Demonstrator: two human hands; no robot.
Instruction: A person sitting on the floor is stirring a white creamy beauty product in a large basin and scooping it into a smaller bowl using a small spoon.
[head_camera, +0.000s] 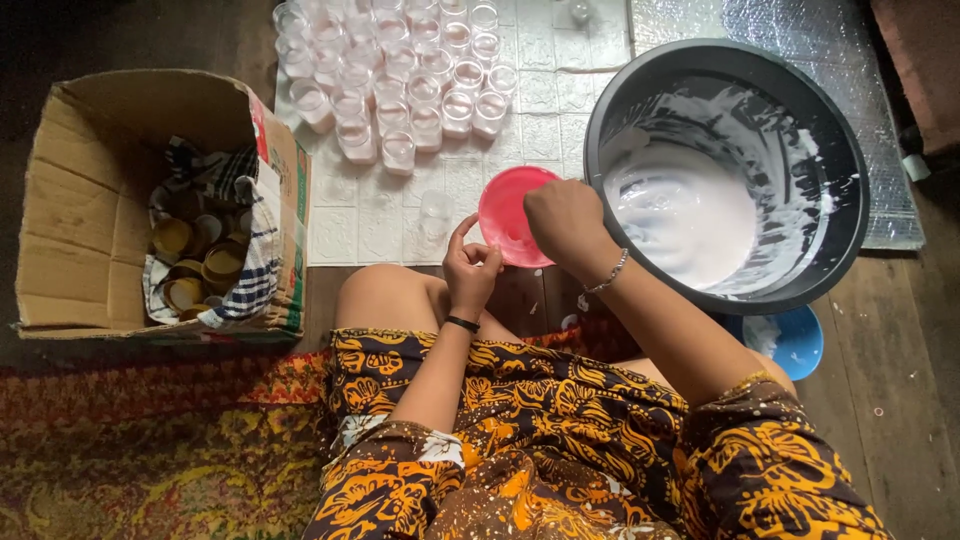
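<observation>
Your right hand (565, 222) is gripping the pink scoop (512, 215) beside the black basin (640, 90), while your left hand (470, 268) is pinching something too small to identify. Keep the scoop level, pouring slowly.

One large black basin (727, 175) of white liquid sits at two o'clock. One pink scoop (510, 215) is near the centre, and one blue bowl (800, 343) shows at four o'clock. One cardboard box (90, 200) stands at nine o'clock with several yellow lids (200, 265) inside. At twelve o'clock stand roughly two dozen small clear cups (400, 75); an exact count is uncertain.
</observation>
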